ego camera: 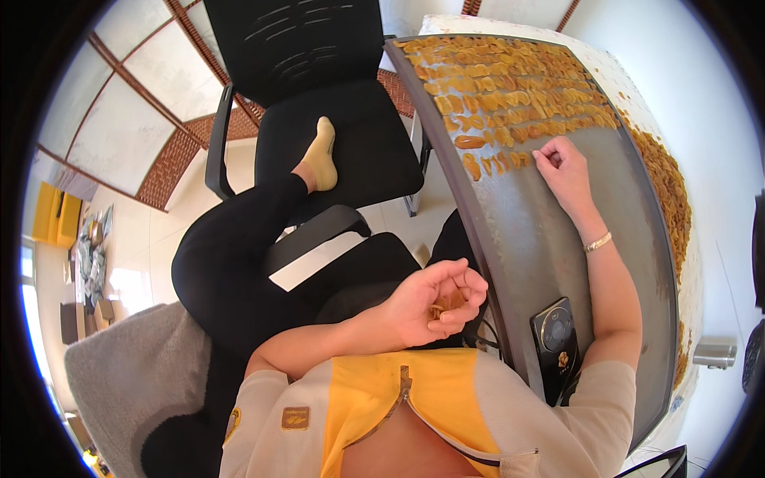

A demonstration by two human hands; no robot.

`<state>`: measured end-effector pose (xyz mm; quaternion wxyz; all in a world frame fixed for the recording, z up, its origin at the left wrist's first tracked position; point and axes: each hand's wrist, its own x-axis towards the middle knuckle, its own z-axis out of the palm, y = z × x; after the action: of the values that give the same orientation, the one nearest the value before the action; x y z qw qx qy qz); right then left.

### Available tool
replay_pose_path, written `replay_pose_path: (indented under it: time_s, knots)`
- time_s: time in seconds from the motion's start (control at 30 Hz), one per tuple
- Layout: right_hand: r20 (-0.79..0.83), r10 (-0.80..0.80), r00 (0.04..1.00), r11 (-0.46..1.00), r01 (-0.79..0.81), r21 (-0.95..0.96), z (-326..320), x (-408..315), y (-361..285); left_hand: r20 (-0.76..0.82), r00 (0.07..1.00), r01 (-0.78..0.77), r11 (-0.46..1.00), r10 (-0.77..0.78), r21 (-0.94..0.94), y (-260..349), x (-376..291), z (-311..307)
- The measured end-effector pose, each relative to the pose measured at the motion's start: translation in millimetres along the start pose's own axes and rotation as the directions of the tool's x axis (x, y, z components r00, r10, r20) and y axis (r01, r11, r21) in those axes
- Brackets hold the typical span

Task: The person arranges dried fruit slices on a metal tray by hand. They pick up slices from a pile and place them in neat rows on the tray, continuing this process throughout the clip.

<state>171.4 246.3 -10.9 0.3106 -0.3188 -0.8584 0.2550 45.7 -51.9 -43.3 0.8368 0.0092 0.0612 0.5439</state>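
My left hand (pixel 439 302) is cupped palm up above my lap, near the tray's edge. Its curled fingers hold a small heap of amber-brown dried flakes (pixel 445 305). Over the grey tray (pixel 526 239), my right hand (pixel 562 173) has thumb and forefinger pinched at the end of a short row of flakes (pixel 499 164). Whether a flake sits between those fingertips is hidden. Farther up the tray, several rows of similar flakes (pixel 508 77) lie close together, overlapping in places. One larger, redder piece (pixel 470 142) lies at the near end of a row.
A black smartphone (pixel 556 340) rests on the tray beside my right forearm. Beyond the tray's far rim, a long pile of loose flakes (pixel 663 191) lies on a white patterned cloth (pixel 627 71). A black office chair (pixel 340 143) stands at the tray's left, my socked foot (pixel 323 158) on its seat.
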Motion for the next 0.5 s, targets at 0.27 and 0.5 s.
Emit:
replay_pose_path:
  time_s: [0.27, 0.5]
  knots:
    - [0.024, 0.028, 0.999, 1.000, -0.028, -0.014, 1, 1, -1, -0.150, 0.977, 0.130, 0.980, -0.152, -0.147, -19, -8, -30]
    - [0.017, -0.018, 1.000, 0.999, 0.019, -0.037, 0, 1, -2, -0.256, 0.953, 0.155, 0.986, -0.164, -0.057, -17, -14, -24]
